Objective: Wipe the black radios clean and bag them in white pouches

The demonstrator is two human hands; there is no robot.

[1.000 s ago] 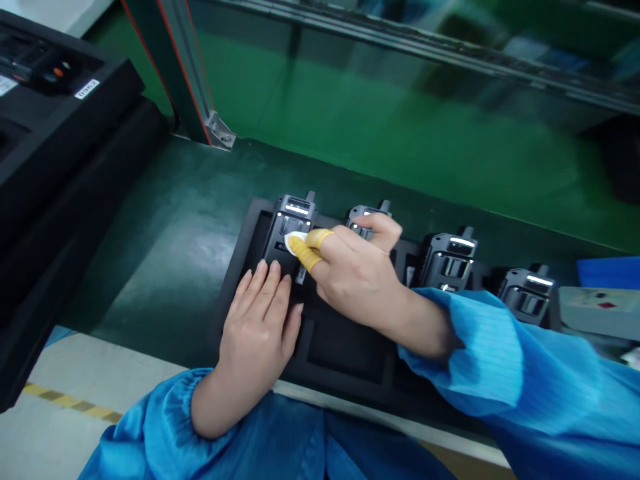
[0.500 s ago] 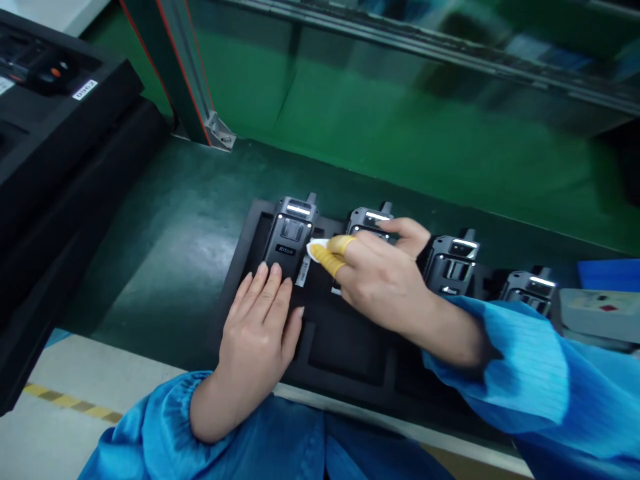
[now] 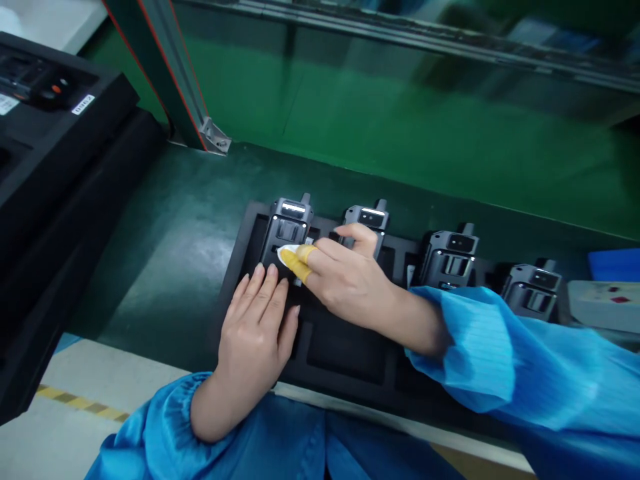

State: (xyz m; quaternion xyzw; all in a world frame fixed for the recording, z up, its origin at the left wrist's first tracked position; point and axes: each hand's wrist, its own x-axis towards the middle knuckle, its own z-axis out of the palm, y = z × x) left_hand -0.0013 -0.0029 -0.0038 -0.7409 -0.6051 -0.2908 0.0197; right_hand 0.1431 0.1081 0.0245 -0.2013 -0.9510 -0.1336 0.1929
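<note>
Green work surface (image 3: 175,220) across the scene, stacked black foam trays (image 3: 107,110) at far left. Black foam tray (image 3: 345,337) on the near middle of the surface, four handheld radios along its far side, running left to right, stubby antennas pointing far. Blue sleeves on both arms.

Right hand (image 3: 350,283) reaches in from the right, over the tray, partly covering the second radio (image 3: 367,216). Fingers curled in, pinching a white wipe. Left hand (image 3: 255,333) comes from the near side, opened flat, fingers nearly straight and a bit apart, thumb out right; fingertips lie on the near part of the leftmost radio (image 3: 289,230), not gripping anything.

Leftmost radio sits at the tray's left end, just beyond the left hand's palm, left of the right hand. Third radio (image 3: 449,261) is beyond the right forearm; fourth radio (image 3: 531,293) farther right, near part behind the sleeve.

White wipe (image 3: 283,256) touches the middle of the leftmost radio, just beyond the left fingertips. Yellow finger cots (image 3: 296,264) on two right-hand digits, at the wipe.
</note>
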